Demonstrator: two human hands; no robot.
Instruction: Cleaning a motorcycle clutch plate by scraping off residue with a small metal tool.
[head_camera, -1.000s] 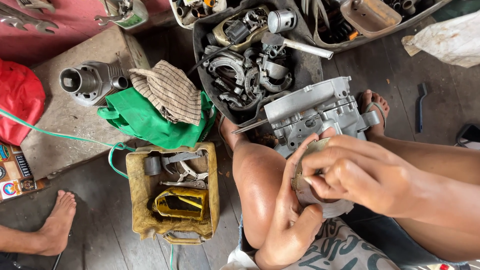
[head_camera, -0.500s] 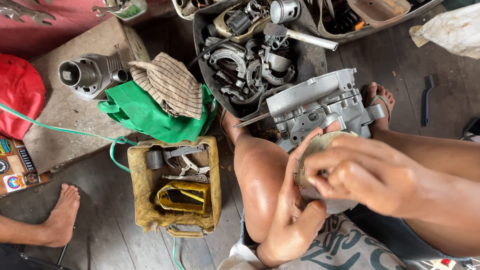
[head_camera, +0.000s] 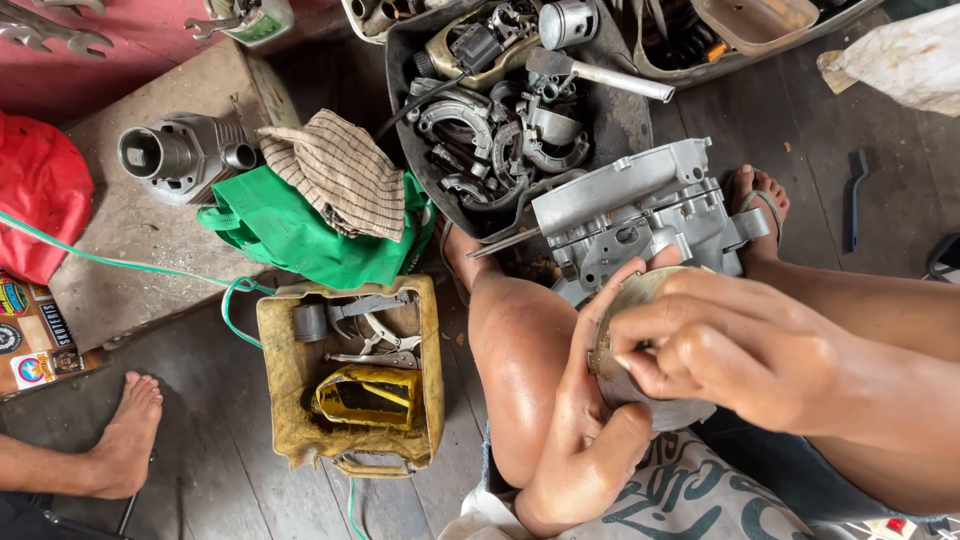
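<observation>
Centre right: left hand (head_camera: 585, 440) cradles round metal part (head_camera: 640, 390); right hand (head_camera: 720, 350) pinches its rim, above engine casing (head_camera: 640, 215).

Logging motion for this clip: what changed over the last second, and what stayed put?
Little moved. The right hand shifted slightly over the round metal part, its fingers working at the rim. The left hand kept cupping the part from below; nothing was released or picked up. The grey engine casing, yellow tool container and green bag lay as before.
</observation>
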